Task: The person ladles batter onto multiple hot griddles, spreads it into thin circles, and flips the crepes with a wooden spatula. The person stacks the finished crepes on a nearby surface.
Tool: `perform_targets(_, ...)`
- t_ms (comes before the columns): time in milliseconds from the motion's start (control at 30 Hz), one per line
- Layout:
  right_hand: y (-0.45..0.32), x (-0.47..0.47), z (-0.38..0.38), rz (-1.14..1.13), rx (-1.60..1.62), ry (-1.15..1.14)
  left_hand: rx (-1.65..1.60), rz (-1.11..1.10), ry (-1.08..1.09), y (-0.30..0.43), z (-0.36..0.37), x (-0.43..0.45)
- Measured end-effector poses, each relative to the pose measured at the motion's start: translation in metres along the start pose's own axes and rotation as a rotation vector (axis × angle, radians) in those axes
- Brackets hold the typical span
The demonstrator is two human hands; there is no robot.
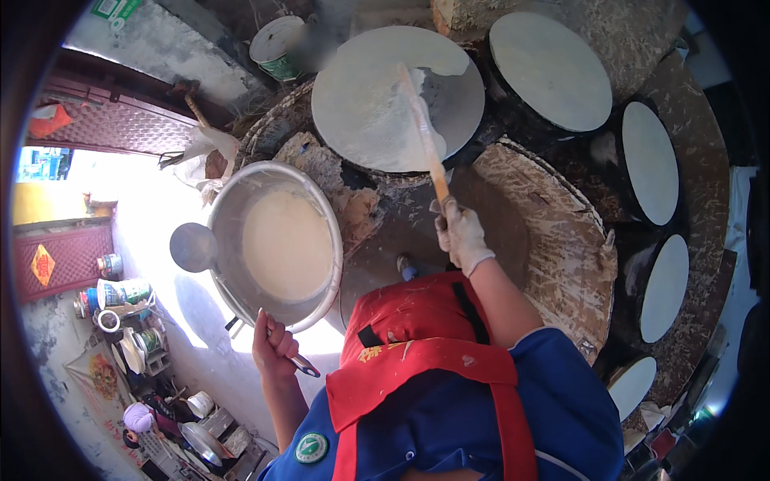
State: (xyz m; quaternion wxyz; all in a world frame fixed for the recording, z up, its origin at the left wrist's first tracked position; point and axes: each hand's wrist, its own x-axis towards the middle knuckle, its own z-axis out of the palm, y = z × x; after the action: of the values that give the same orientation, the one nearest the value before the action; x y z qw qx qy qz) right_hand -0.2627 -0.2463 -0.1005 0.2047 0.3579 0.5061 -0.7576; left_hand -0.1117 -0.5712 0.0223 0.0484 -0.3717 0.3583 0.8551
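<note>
My right hand, in a white work glove, grips a long flat wooden spreader. Its batter-coated blade lies across the nearest round griddle. Pale batter covers most of that plate, while a grey patch on its right side is bare. My bare left hand is closed around the handle of a metal ladle. The ladle's round bowl is held above the left rim of a large metal pot. Cream-coloured batter fills the bottom of the pot.
Several more griddles stand in an arc to the right, including one coated with a pale round. A batter-splashed curved panel stands beside my right arm. A bucket is behind the pot. Lower left, another person is near basins.
</note>
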Motion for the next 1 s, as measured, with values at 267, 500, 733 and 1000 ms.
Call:
perform_targets(267, 0.016, 0.024, -0.039, -0.673, -0.897, -0.063, 0.017, -0.013, 0.013, -0.025, 0.046, -0.002)
perform_targets(500, -0.039, 0.015, -0.122, -0.011, -0.144, -0.193, 0.028, -0.022, 0.001, -0.05, 0.077, -0.002)
perform_targets(733, -0.066, 0.045, -0.124, -0.06, -0.342, -0.258, 0.003, -0.044, 0.07, -0.076, 0.11, -0.007)
perform_targets(1000, -0.087, 0.074, -0.205, -0.147, -0.493, -0.276, 0.029, -0.027, 0.056, -0.1, 0.141, -0.006)
